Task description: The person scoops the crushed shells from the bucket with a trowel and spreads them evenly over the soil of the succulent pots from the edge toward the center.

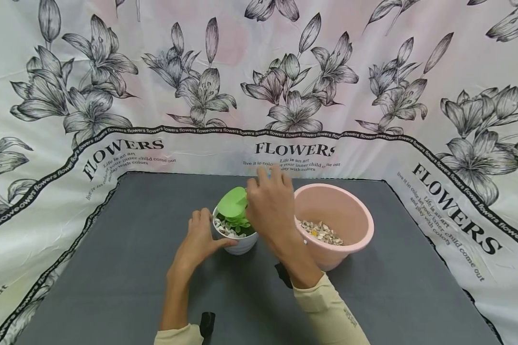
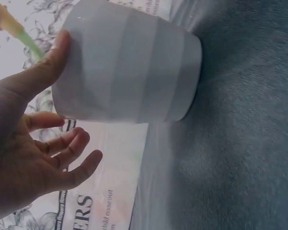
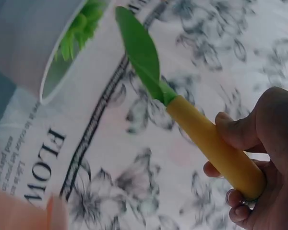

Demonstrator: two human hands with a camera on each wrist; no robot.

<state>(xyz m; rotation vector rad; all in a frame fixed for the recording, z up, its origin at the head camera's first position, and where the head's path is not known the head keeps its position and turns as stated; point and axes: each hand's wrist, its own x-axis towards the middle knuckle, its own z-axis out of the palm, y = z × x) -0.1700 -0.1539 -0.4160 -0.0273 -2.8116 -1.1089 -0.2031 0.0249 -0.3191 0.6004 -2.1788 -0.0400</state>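
A small white pot (image 1: 241, 245) with a green plant (image 1: 238, 223) and pale pebbles (image 1: 225, 226) stands on the grey table. My left hand (image 1: 197, 237) steadies it at the rim, thumb on the near side and a finger on the far side; in the left wrist view the thumb presses the ribbed pot wall (image 2: 134, 67). My right hand (image 1: 271, 206) grips a toy-like trowel by its yellow handle (image 3: 216, 148). The trowel's green blade (image 3: 140, 50) is tilted over the white pot, above the plant, and hides part of it in the head view.
Right of the white pot stands a larger pink pot (image 1: 358, 232) with pebbles (image 1: 321, 233) lying inside it. A flower-printed sheet (image 1: 293, 153) hangs behind and along the sides of the grey table (image 1: 125, 268).
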